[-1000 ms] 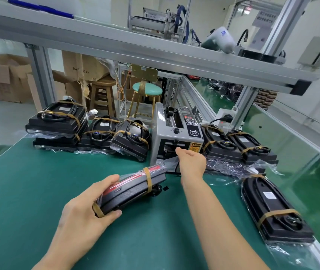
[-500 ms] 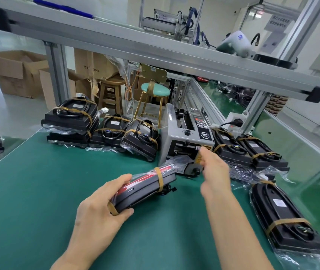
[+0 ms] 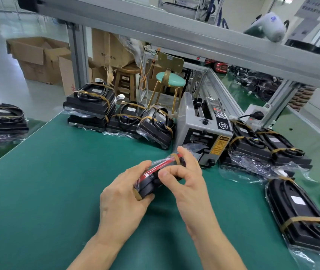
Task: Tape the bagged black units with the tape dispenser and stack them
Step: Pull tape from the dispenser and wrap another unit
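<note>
Two hands (image 3: pixel 124 199) hold blurry bagged unit (image 3: pixel 156 173)

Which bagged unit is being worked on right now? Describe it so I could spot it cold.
Start at the grey tape dispenser on the green mat. Just in front of it, the left hand and right hand grip one bagged unit. Only it shows red and is off the mat.

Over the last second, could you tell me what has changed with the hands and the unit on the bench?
The right hand has come back from the tape dispenser to the bagged unit and now grips its far end. Whether it carries tape is not clear. The left hand still holds the unit's near end, tilted above the green mat. The taped stacks beside the dispenser have not moved.
</note>
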`<act>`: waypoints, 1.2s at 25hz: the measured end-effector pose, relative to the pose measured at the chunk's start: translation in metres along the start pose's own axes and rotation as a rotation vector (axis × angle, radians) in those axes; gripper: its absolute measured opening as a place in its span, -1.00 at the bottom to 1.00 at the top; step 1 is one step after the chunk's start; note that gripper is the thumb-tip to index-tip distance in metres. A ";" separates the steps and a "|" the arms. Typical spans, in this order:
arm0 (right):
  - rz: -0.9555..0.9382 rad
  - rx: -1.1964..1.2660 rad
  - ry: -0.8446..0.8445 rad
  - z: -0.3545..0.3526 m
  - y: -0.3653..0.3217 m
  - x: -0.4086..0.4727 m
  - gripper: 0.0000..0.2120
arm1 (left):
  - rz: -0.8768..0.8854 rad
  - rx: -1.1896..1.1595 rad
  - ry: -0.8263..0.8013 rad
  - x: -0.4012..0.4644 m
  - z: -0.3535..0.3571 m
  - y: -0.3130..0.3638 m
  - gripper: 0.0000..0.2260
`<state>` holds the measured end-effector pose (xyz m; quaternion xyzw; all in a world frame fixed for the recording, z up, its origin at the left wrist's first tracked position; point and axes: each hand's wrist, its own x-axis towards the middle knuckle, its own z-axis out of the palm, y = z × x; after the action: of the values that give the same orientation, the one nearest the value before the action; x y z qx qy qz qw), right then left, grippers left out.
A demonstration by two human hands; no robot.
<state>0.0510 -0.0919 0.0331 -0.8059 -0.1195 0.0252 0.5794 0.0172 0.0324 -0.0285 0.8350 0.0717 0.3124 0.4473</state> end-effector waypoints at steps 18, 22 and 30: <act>-0.045 -0.080 0.083 0.012 0.008 0.000 -0.68 | -0.026 0.006 0.016 0.001 0.002 0.002 -0.31; -0.067 -0.059 0.169 0.018 0.013 -0.001 -0.81 | -0.025 0.026 0.024 0.001 0.002 0.004 -0.32; -0.043 0.078 0.268 0.033 0.015 -0.003 -0.44 | -0.043 0.021 0.014 0.001 0.000 0.009 -0.36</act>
<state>0.0446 -0.0664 0.0079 -0.7762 -0.0573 -0.0903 0.6214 0.0165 0.0278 -0.0207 0.8357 0.0962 0.3076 0.4447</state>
